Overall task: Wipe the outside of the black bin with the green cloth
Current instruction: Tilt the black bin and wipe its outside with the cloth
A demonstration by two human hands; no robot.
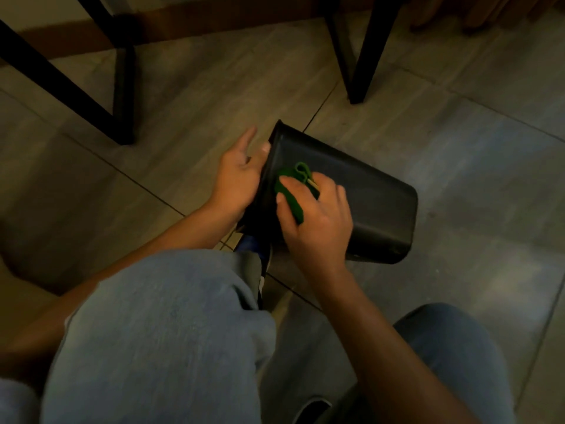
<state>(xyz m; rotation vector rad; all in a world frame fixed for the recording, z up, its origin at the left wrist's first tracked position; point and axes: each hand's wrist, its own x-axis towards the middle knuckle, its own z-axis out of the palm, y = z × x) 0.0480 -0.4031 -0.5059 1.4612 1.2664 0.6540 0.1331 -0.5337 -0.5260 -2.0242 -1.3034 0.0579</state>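
The black bin (pixel 367 197) lies tipped on its side on the tiled floor, its open rim toward the left and its base toward the right. My left hand (pixel 235 179) grips the rim, thumb over the edge and fingers spread. On the bin's upturned side wall, near the rim, my right hand (pixel 315 218) presses the bunched green cloth (pixel 290 191). Part of the cloth is hidden under my fingers.
Black table legs stand at the upper left (pixel 122 96) and upper middle (pixel 357 56). My knees in light blue jeans (pixel 159 332) fill the lower frame, and a shoe (pixel 260 255) sits just under the bin. Grey floor tiles (pixel 474 133) extend to the right.
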